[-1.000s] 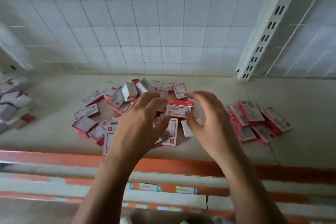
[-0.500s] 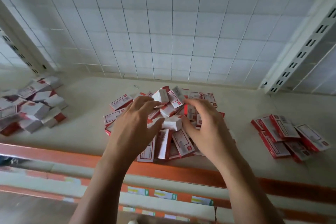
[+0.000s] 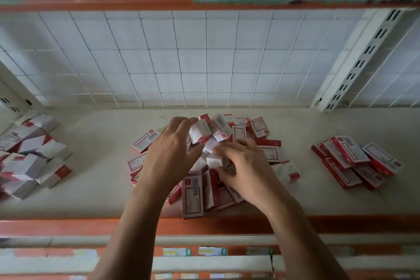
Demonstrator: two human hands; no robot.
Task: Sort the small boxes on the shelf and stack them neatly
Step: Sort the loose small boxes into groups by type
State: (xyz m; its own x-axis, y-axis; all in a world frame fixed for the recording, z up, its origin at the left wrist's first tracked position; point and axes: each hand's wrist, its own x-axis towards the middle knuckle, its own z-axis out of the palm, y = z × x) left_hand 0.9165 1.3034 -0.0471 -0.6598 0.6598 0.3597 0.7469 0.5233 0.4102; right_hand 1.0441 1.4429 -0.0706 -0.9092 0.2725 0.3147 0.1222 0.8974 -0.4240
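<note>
A loose pile of small red-and-white boxes (image 3: 193,198) lies in the middle of the beige shelf (image 3: 97,188). Both my hands are in the pile. My left hand (image 3: 170,154) curls its fingers and thumb round a white box with a red corner (image 3: 200,130) at the top of the heap. Just to the right and lower, my right hand (image 3: 247,166) holds a small white box (image 3: 213,161) under its bent fingers. Boxes under my palms are hidden.
A jumbled heap of similar boxes (image 3: 31,154) sits at the shelf's left end. A flatter group of red boxes (image 3: 354,161) lies at the right. Behind is a white wire-grid back (image 3: 204,57), with a slotted upright (image 3: 361,59) at the right. An orange lip (image 3: 68,226) edges the shelf front.
The view has tilted up and shifted, showing the shelf above. My hands have closed in together on the middle of the pile, the right hand dropping lower onto a small white box.
</note>
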